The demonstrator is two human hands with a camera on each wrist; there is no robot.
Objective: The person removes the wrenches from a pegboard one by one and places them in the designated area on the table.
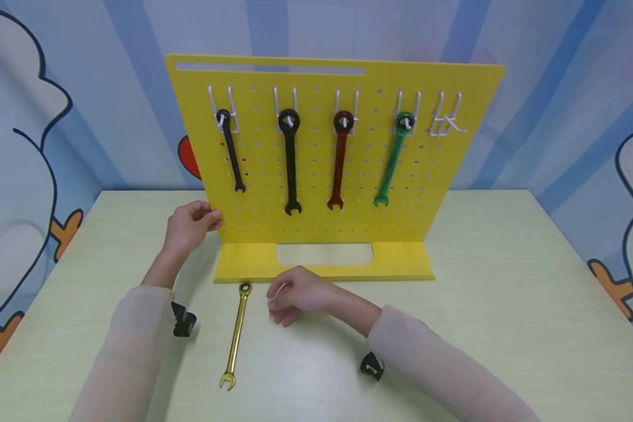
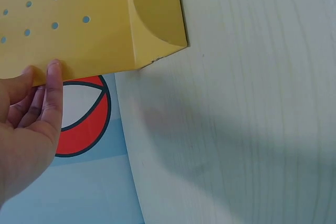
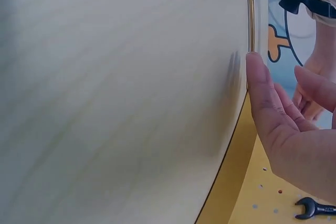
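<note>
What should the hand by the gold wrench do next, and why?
Probably slide the right hand a little toward the gold wrench and close on it. The wrench lies loose on the table beside that empty hand, the left hand holds the pegboard edge, and one hook is free.

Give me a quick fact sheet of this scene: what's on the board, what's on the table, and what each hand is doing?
Board: yellow pegboard standing upright on the table
Hung on hooks: purple wrench, black wrench, red wrench, green wrench
Free hook: empty white hook at the board's right end
On the table: gold wrench, lying in front of the board
Left hand: holds the board's left edge
Right hand: hovers close beside the gold wrench's ring end, fingers relaxed, holding nothing
</note>
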